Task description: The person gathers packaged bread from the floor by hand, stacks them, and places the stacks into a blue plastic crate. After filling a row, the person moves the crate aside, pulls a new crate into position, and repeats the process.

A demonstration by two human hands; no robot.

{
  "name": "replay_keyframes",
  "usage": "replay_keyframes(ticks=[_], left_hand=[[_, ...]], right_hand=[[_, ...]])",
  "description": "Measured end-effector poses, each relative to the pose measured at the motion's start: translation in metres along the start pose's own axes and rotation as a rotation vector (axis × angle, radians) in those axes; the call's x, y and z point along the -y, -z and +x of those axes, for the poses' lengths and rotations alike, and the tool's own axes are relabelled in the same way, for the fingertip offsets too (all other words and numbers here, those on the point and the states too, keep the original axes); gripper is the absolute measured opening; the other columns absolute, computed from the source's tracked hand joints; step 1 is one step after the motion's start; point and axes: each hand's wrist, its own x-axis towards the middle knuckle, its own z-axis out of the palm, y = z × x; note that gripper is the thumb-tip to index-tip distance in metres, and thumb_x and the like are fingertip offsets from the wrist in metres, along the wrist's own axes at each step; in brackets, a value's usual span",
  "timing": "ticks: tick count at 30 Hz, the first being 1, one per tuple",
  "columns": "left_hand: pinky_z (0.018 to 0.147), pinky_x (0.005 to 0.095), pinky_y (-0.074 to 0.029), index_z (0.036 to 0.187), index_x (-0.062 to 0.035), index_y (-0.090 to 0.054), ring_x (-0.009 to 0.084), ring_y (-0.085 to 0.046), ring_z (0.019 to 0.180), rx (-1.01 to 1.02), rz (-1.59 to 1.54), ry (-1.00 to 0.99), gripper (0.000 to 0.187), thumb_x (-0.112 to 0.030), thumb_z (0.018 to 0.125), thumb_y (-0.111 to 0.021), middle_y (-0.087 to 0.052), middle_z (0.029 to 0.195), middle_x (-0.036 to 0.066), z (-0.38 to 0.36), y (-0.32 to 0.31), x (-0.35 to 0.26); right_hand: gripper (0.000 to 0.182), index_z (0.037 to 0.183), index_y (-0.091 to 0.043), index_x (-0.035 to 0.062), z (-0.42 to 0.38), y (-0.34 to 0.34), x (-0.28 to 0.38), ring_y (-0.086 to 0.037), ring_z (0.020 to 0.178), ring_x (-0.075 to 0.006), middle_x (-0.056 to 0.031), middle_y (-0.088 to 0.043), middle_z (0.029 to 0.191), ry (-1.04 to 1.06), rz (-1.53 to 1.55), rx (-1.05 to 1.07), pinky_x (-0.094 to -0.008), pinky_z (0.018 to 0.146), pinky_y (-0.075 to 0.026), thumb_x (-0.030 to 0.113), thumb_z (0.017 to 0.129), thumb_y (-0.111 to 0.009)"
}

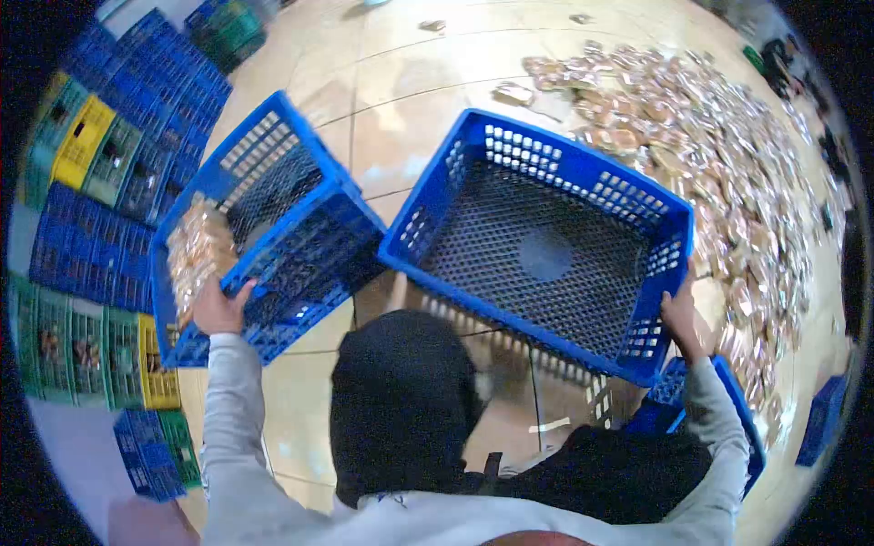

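My left hand [221, 306] is closed on the near rim of a blue plastic crate [289, 238] at the left. That crate leans at an angle, and clear-wrapped brownish packs [198, 238] lie along its left end. A second blue crate [510, 314] sits in front of me, its dark mesh bottom bare. Around its right end wall my right hand [681, 314] is closed, with some fingers hidden by the wall. The two crates meet or overlap at their neighbouring corners. What exactly the packs contain is too blurred to tell.
A large heap of wrapped packs [701, 136] spreads over the tiled floor [391, 109] at the right. Stacked blue, green and yellow crates [100, 227] line the left side. Another blue crate [739, 400] is beside my right arm, and one more [822, 420] stands far right.
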Motion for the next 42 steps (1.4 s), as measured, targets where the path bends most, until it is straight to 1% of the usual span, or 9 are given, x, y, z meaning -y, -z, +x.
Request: replay_keyframes(ticks=[12,18,21,23,32,37,39,41,42], left_hand=[[0.063,0.0536,-0.052,0.105,-0.0134,-0.059,0.0408,-0.069,0.075,-0.022,0.093,0.053,0.074,-0.082,0.076,-0.055,-0.071,0.087,0.016,0.14,-0.111,-0.077],[0.104,0.0496,-0.043,0.137,-0.0062,-0.05,0.0394,-0.05,0.131,0.342,0.185,0.167,0.088,-0.073,0.08,-0.06,-0.05,0.142,0.024,0.222,-0.099,-0.138],[0.117,0.0449,-0.029,0.15,-0.0042,-0.036,0.0382,-0.032,0.144,0.315,0.029,-0.059,0.097,-0.069,0.082,-0.061,-0.035,0.154,0.023,0.206,-0.122,-0.188],[0.115,0.0436,-0.028,0.148,-0.0052,-0.038,0.0396,-0.035,0.139,0.383,-0.373,-0.31,0.089,-0.061,0.084,-0.065,-0.038,0.149,0.024,0.169,-0.19,-0.201],[0.077,0.0476,-0.053,0.128,-0.0197,-0.061,0.0386,-0.068,0.092,0.538,-0.648,0.084,0.046,-0.039,0.087,-0.071,-0.073,0.1,0.015,0.018,-0.079,-0.227],[0.084,0.0434,-0.054,0.129,-0.0174,-0.062,0.035,-0.069,0.096,0.183,-0.642,-0.089,0.044,-0.025,0.087,-0.071,-0.073,0.104,0.013,0.006,-0.174,-0.141],[0.089,0.0416,-0.053,0.13,-0.0156,-0.061,0.0325,-0.068,0.104,0.21,-0.696,-0.059,0.043,-0.022,0.088,-0.07,-0.071,0.112,0.014,0.0,-0.156,-0.148],[0.093,0.04,-0.052,0.135,-0.0142,-0.059,0.0328,-0.065,0.111,0.563,-0.741,0.236,0.045,-0.018,0.091,-0.067,-0.068,0.122,0.016,0.009,-0.105,-0.174],[0.092,0.0392,-0.052,0.136,-0.0145,-0.058,0.0318,-0.066,0.111,0.53,-0.686,0.174,0.044,-0.018,0.092,-0.066,-0.067,0.123,0.017,0.01,-0.107,-0.171]], right_hand=[[0.094,0.158,0.001,0.0174,-0.032,0.006,0.019,-0.065,0.089,-0.0499,-0.0344,-0.065,0.105,-0.054,-0.005,0.003,-0.0541,0.08,-0.052,0.002,0.082,-0.053],[0.092,0.157,0.004,0.0141,-0.043,-0.008,0.049,-0.065,0.077,-0.0503,-0.0333,-0.066,0.089,-0.217,-0.08,0.023,-0.0577,0.072,-0.05,0.006,0.085,-0.051],[0.093,0.157,0.007,0.0126,-0.043,-0.018,0.048,-0.064,0.076,-0.05,-0.0318,-0.066,0.085,-0.172,-0.071,0.017,-0.0578,0.069,-0.05,0.007,0.084,-0.05],[0.093,0.156,0.008,0.012,-0.04,-0.023,0.055,-0.064,0.076,-0.0499,-0.0319,-0.066,0.085,-0.172,-0.073,0.05,-0.0579,0.069,-0.05,0.007,0.084,-0.05],[0.096,0.154,0.014,0.0082,0.045,-0.057,0.051,-0.06,0.1,-0.0534,-0.038,-0.054,0.125,0.124,-0.009,0.247,-0.0564,0.091,-0.049,0.006,0.082,-0.049],[0.106,0.154,0.014,0.0069,0.13,-0.13,0.112,-0.057,0.113,-0.0518,-0.0388,-0.048,0.134,0.405,0.032,0.38,-0.0511,0.101,-0.044,0.027,0.084,-0.063],[0.115,0.154,0.016,0.0066,0.158,-0.119,0.121,-0.058,0.116,-0.0473,-0.0383,-0.045,0.137,0.234,-0.052,0.626,-0.0485,0.101,-0.044,0.046,0.086,-0.069],[0.108,0.155,0.005,0.0053,0.17,-0.091,0.128,-0.063,0.107,-0.0429,-0.0351,-0.055,0.128,0.375,-0.02,0.635,-0.0466,0.096,-0.047,0.051,0.088,-0.066],[0.096,0.154,-0.008,0.0038,0.181,-0.073,0.139,-0.065,0.103,-0.041,-0.0325,-0.06,0.123,0.277,-0.102,0.76,-0.0458,0.093,-0.049,0.049,0.09,-0.063]])
